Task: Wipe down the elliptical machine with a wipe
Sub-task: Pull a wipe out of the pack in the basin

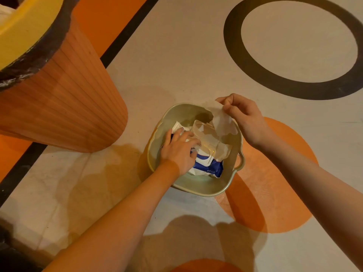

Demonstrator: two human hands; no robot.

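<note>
The right hand (pixel 243 118) pinched a white wipe (pixel 223 122) above the basin (pixel 196 190), the left hand (pixel 177 152) pressed flat-fingered on the wipe pack (pixel 208 167), near an orange bin (pixel 59 107).

A gym or play hall, it seems. The floor (pixel 176 55) bears painted orange patches and a black ring (pixel 235 61). A lined orange bin (pixel 64 107) stands nearby.

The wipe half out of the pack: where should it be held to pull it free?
Hold the wipe at its free top corner, from above and the far right, where the right hand pinches it now. It rises from the opening under the flipped-up lid, while the left hand presses the pack down in the basin.
</note>
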